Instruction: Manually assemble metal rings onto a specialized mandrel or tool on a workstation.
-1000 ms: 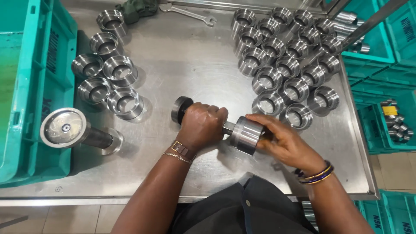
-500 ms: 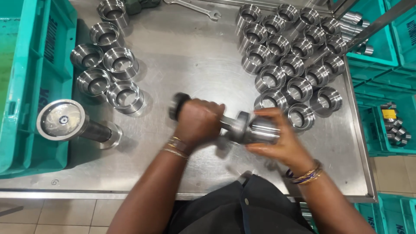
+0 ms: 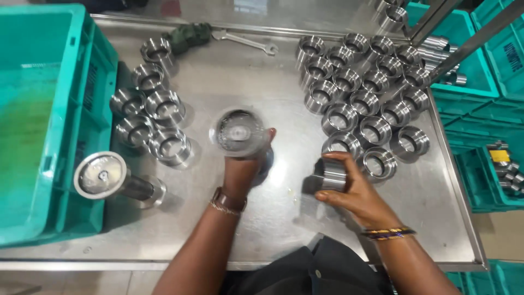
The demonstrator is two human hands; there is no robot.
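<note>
**Inspector A:** Left hand (image 3: 240,175) is wrapped around the stem of a flanged steel shaft (image 3: 238,133), held upright off the table (image 3: 262,218), round flange face turned up toward the camera. The fingers are closed around the stem under the flange; the shaft looks slightly blurred.

**Inspector B:** And the right hand (image 3: 349,191)?

**Inspector A:** Clasped around a steel sleeve ring (image 3: 327,176), thumb on top and fingers curled beneath, held just above the table and well apart from the shaft. Ring and shaft are not touching.

**Inspector B:** Surroundings?

**Inspector A:** A second flanged shaft (image 3: 117,180) lies on its side at the left, beside the teal crate (image 3: 49,120). A small group of rings (image 3: 147,117) stands left of centre, and a larger batch of rings (image 3: 363,93) stands on the right, packed closely. A spanner (image 3: 245,42) lies at the far edge.

**Inspector B:** Handling advice?

**Inspector A:** In my judgement, the parts are smooth and heavy, so both grips want to stay full, not fingertip. The ring's bore should be kept square to the shaft axis when the two are near each other; a tilted ring would likely bind or scuff. Keep the held ring clear of the standing rings just beside the right hand.
</note>
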